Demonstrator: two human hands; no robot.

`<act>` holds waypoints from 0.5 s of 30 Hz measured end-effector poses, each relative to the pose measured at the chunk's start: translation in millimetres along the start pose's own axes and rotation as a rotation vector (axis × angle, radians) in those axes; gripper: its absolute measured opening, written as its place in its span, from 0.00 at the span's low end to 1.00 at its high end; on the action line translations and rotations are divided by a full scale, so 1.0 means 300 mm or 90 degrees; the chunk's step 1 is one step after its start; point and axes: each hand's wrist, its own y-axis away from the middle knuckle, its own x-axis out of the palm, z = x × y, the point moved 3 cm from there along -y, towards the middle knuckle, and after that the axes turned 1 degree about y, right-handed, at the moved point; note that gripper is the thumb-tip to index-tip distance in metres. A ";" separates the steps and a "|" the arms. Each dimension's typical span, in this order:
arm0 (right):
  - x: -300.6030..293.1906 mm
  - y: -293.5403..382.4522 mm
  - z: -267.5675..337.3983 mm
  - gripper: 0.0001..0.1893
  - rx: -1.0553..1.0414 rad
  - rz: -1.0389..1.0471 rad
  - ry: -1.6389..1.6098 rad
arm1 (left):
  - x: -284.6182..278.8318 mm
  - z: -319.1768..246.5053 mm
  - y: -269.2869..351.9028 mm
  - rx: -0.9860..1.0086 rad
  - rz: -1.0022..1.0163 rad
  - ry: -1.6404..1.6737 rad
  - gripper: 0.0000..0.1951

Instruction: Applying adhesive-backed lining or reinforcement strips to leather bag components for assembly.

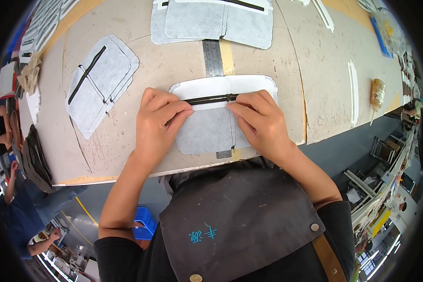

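A grey fabric-like panel (204,130) with rounded corners lies before me near the table's front edge. Across its upper part runs a white strip (208,107) framing a long black slot (209,100). With thumb and fingertips, my left hand (162,121) pinches the strip at the slot's left end. My right hand (262,120) grips the strip towards the right end, covering part of the slot. A thin dark cord (232,127) runs down the panel to a small knot. Under the panel passes a steel ruler (212,58), beside a yellow strip (227,60).
Similar panels lie stacked at the far side (194,21) and at the left (102,81). White slotted strips (353,93) and a bottle with a narrow nozzle (377,95) lie at the right. Dark pieces (35,158) hang over the left edge, where another person (31,211) stands.
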 end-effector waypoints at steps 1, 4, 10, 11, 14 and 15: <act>0.000 0.001 0.001 0.15 0.000 0.000 0.000 | -0.001 0.003 -0.001 0.000 0.000 0.000 0.07; 0.005 0.004 0.008 0.19 -0.015 0.017 0.025 | -0.004 0.008 -0.003 0.017 0.005 -0.001 0.07; 0.032 0.025 0.014 0.23 -0.069 0.026 0.119 | 0.008 -0.020 0.002 0.075 0.026 -0.091 0.10; 0.035 0.029 0.018 0.22 -0.070 0.033 0.144 | 0.026 -0.051 0.009 0.147 0.009 -0.129 0.12; 0.023 0.049 0.032 0.22 -0.066 0.056 0.189 | 0.094 -0.108 0.048 0.228 0.017 -0.156 0.15; 0.018 0.058 0.028 0.23 -0.060 0.075 0.207 | 0.112 -0.113 0.059 0.234 0.043 -0.145 0.16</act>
